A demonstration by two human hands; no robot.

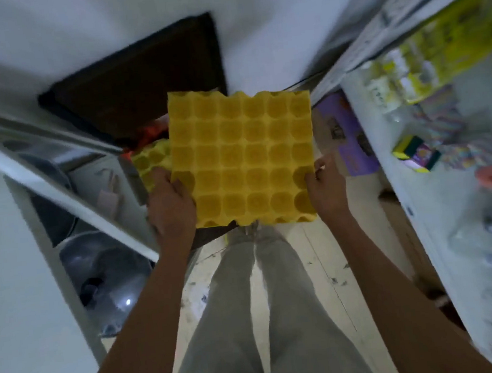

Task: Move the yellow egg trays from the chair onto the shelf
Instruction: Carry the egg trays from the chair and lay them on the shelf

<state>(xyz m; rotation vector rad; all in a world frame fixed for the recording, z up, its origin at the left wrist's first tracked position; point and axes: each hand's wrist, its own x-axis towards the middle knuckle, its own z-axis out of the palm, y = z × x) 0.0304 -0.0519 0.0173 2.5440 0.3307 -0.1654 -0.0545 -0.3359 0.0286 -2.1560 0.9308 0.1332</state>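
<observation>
Yellow egg tray (243, 156): moulded, square, cups in a grid, held flat and level in the air in front of the person, above grey trousers (263, 290) and pale floor (314, 249)
Left hand (170, 204): clamped on the tray's near-left corner, fingertips curled over the top edge into a cup
Right hand (326, 189): gripping the near-right corner, thumb on top, fingers wrapped beneath; forefinger raised along the side edge
Second yellow egg tray (152, 159): lower, just left of the held tray and partly hidden by it; its support cannot be made out
White shelf unit (414, 200): right side, stocked with blurred packets, a yellow-green box (416, 153) among them
Purple carton (351, 134): beside the shelf, low down
Dark brown panel (139, 85): behind the tray
</observation>
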